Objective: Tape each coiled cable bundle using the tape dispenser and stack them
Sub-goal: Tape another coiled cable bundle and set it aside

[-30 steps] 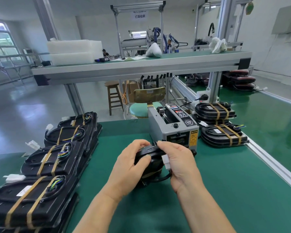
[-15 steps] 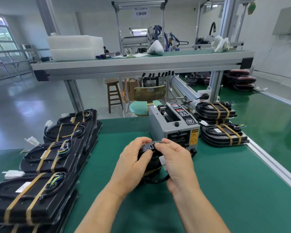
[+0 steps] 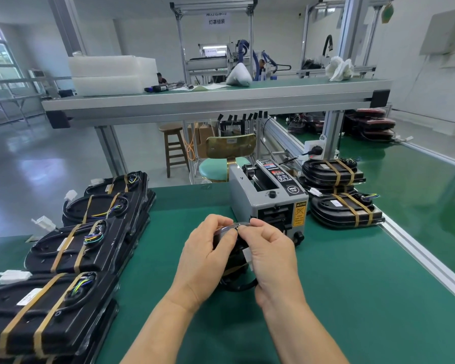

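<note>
On the left side of the green table [image 3: 168, 324], taped bundles [image 3: 71, 248] are being kept in piles. Near the middle, a black cable bundle [image 3: 233, 256] is being held by both hands. It is being gripped by the curled left hand [image 3: 205, 258], and what looks like a strip of tape [image 3: 237, 225] is being pinched at its top by the right hand [image 3: 271, 256]. Just behind, the tape dispenser [image 3: 271, 203] is being left ready. Taping seems to be the step; next the strip likely needs pressing flat, then the bundle needs stacking, maybe on the right pile [image 3: 344, 208].
</note>
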`<state>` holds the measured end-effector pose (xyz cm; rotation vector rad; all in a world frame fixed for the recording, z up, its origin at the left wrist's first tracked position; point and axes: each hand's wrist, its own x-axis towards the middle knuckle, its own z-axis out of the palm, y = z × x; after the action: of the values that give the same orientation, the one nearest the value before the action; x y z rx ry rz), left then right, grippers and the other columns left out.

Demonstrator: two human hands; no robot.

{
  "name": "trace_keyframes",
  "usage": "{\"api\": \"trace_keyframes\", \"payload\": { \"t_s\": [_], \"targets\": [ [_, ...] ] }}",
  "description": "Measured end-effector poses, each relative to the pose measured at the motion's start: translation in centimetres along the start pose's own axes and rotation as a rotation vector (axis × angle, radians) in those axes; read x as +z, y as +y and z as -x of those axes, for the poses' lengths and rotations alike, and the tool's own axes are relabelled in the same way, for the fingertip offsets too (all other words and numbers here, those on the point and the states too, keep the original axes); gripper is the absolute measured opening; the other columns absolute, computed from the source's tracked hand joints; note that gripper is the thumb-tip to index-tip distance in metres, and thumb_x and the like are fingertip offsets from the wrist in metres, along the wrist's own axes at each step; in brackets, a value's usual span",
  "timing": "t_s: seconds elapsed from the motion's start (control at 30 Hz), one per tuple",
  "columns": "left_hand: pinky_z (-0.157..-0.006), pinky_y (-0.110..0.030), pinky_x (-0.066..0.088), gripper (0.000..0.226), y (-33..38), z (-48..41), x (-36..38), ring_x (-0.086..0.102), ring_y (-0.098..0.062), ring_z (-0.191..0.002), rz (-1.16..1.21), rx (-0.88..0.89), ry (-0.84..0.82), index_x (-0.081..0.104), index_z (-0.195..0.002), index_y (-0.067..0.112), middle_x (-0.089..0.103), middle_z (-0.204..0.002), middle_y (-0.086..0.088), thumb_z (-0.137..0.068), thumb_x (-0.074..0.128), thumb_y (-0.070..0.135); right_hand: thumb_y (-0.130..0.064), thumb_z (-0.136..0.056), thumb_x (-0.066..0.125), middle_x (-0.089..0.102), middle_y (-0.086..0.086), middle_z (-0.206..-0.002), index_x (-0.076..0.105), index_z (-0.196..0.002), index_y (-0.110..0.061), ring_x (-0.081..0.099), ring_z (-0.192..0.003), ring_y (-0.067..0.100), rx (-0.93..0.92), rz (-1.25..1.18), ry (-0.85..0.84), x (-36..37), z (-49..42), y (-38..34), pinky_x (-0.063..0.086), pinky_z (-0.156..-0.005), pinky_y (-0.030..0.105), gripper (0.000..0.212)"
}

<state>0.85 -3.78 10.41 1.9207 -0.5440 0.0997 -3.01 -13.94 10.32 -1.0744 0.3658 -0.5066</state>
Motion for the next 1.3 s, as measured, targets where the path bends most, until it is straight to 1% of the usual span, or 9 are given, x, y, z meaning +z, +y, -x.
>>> {"api": "trace_keyframes", "payload": {
  "t_s": [0.13,0.27,0.4,0.57,0.73,1.0,1.13,1.23,1.3],
  "targets": [
    [-0.089,-0.038,0.049,0.017,0.2,-0.1,0.3,0.059,-0.008,-0.1,0.01,-0.041,0.042,0.06,-0.089,0.035,0.067,-0.091,0.02,-0.081,0.048,0.043,-0.007,-0.081,0.075,0.062,-0.008,-0.118,0.075,-0.066,-0.005,0.067,-0.107,0.023,-0.014,0.046,0.019,0.1,0.1,0.2,0.053,-0.094,0.056,0.014],
    [-0.084,-0.036,0.051,0.014,0.2,-0.5,0.4,0.061,-0.008,-0.092,0.056,-0.103,0.063,0.06,-0.085,0.036,0.067,-0.086,0.019,-0.076,0.052,0.042,-0.009,-0.08,0.076,0.064,-0.007,-0.116,0.074,-0.06,-0.014,0.067,-0.103,0.012,-0.036,0.114,0.042,-0.2,-0.1,0.5,0.053,-0.095,0.044,0.021],
    [-0.075,-0.027,0.048,0.015,0.1,-0.7,0.4,0.061,-0.002,-0.083,0.062,-0.127,0.088,0.061,-0.083,0.037,0.067,-0.084,0.021,-0.073,0.052,0.044,-0.005,-0.08,0.075,0.068,0.001,-0.101,0.067,-0.064,-0.014,0.067,-0.072,0.001,-0.011,0.087,0.112,-1.0,-0.9,0.4,0.052,-0.063,0.019,0.02],
    [-0.077,-0.031,0.052,0.019,-0.1,-0.9,0.5,0.062,-0.003,-0.082,0.034,-0.152,0.103,0.061,-0.084,0.036,0.068,-0.083,0.02,-0.071,0.054,0.047,-0.018,-0.078,0.082,0.069,0.018,-0.102,0.066,-0.089,-0.012,0.067,-0.088,0.028,-0.006,0.175,0.044,-0.7,-0.7,0.1,0.056,-0.083,0.043,0.02],
    [-0.072,-0.029,0.05,0.01,-0.3,-1.1,0.8,0.06,0.003,-0.078,-0.012,-0.153,0.159,0.06,-0.082,0.036,0.067,-0.082,0.023,-0.083,0.067,0.042,-0.011,-0.081,0.078,0.068,0.021,-0.105,0.066,-0.093,-0.011,0.064,-0.086,0.024,-0.017,0.158,0.041,-0.6,-0.8,0.2,0.055,-0.086,0.044,0.017],
    [-0.064,-0.029,0.042,0.03,-0.1,-1.7,1.0,0.055,0.002,-0.071,-0.068,-0.158,0.168,0.055,-0.078,0.029,0.063,-0.075,0.02,-0.077,0.071,0.054,-0.006,-0.09,0.066,0.067,0.021,-0.109,0.068,-0.09,-0.006,0.063,-0.095,0.034,-0.03,0.156,0.056,-0.4,-1.5,0.6,0.053,-0.091,0.045,0.003],
    [-0.082,-0.037,0.036,0.044,0.4,-2.0,1.0,0.045,-0.019,-0.095,-0.622,0.146,0.251,0.06,-0.086,0.026,0.051,-0.097,0.008,-0.081,0.047,0.068,-0.002,-0.091,0.063,0.068,0.015,-0.093,0.067,-0.092,-0.004,0.059,-0.083,0.019,0.008,0.097,0.056,-0.5,-1.9,0.6,0.051,-0.08,0.035,0.005],
    [-0.079,-0.038,0.042,0.067,1.3,-1.9,1.1,0.054,-0.025,-0.098,-0.869,0.202,0.031,0.06,-0.116,0.032,0.055,-0.106,0.003,-0.083,0.019,0.075,-0.003,-0.095,0.055,0.069,0.008,-0.086,0.066,-0.092,-0.007,0.062,-0.078,0.014,0.085,-0.007,0.078,-1.0,-2.6,1.0,0.052,-0.071,0.027,0.012],
    [-0.079,-0.037,0.042,0.071,1.2,-1.9,0.8,0.055,-0.023,-0.099,-0.99,0.161,-0.085,0.048,-0.127,0.036,0.055,-0.108,0.006,-0.077,0.023,0.081,-0.003,-0.098,0.052,0.072,0.008,-0.083,0.066,-0.094,-0.004,0.068,-0.07,0.012,0.174,-0.137,0.103,-1.8,-3.5,0.9,0.055,-0.062,0.023,0.014]
  ]
}}
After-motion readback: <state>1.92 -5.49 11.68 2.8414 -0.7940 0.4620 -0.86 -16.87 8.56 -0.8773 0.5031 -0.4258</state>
